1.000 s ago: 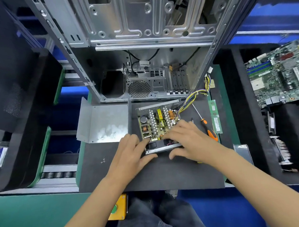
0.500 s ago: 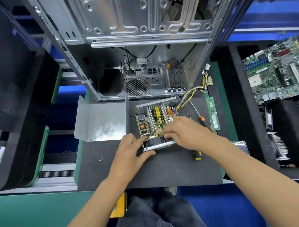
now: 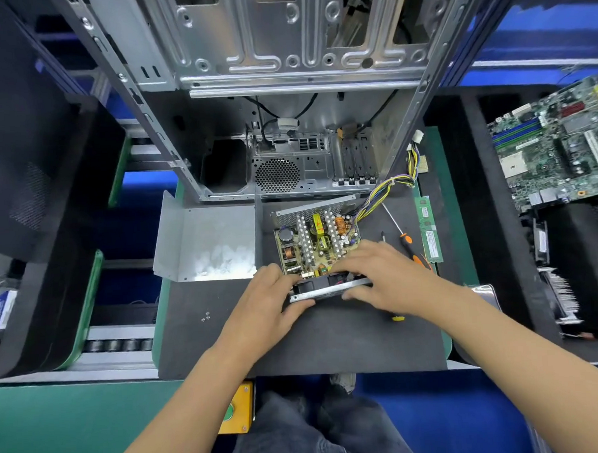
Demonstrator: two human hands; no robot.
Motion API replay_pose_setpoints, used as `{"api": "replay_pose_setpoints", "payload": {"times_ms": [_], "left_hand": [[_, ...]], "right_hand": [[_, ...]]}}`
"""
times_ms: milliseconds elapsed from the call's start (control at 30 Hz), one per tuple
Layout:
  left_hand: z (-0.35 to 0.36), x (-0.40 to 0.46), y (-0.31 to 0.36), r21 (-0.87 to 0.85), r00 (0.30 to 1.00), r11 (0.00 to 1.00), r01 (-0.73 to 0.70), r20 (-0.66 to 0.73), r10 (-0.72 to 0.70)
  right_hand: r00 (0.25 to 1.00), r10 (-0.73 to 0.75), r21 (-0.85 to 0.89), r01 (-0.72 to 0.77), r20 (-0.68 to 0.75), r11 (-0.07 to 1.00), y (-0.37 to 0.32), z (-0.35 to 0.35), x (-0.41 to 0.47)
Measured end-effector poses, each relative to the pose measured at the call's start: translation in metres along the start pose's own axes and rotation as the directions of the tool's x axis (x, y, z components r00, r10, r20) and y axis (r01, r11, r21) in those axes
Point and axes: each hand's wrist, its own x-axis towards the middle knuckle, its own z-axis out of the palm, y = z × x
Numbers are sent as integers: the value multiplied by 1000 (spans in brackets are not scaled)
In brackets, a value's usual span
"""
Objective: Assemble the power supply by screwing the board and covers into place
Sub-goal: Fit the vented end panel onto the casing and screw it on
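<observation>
Power supply (image 3: 317, 249) sits between my hands, barely shifted since a moment ago: my left hand (image 3: 270, 304) still grips its near-left corner, my right hand (image 3: 383, 275) keeps pinching its near rim.

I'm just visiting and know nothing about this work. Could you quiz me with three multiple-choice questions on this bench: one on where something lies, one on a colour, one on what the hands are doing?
1. Where does the loose metal cover lie?
A. left of the circuit board
B. right of it
C. on top of it

2. What colour is the screwdriver handle?
A. blue
B. orange
C. white

3. What are the left hand and right hand doing?
A. resting in the lap
B. holding the near metal edge of the power supply
C. turning a screwdriver

Answers: 1 A, the cover sits left of the board. 2 B, the handle shows orange. 3 B, both thumbs and fingers clasp that edge.
</observation>
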Motion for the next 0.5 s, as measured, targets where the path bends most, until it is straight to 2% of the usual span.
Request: {"api": "replay_pose_setpoints", "payload": {"times_ms": [100, 200, 300, 367, 500], "left_hand": [[-18, 10, 7, -186, 995, 978, 94, 1, -95], [-47, 32, 13, -417, 968, 881, 223, -10, -250], [-60, 50, 21, -632, 919, 674, 383, 186, -347], [-56, 52, 22, -649, 864, 575, 498, 314, -394], [-43, 45, 20, -733, 786, 337, 590, 427, -448]], "right_hand": [[991, -1, 156, 22, -134, 988, -3, -15, -1], [992, 62, 341, -22, -108, 940, -1, -58, 3], [999, 27, 376, -42, 46, 926, 2, -89, 14], [990, 33, 354, -80, 139, 932, 4, -90, 20], [987, 67, 390, -118, 143, 913, 12, -78, 29]]}}
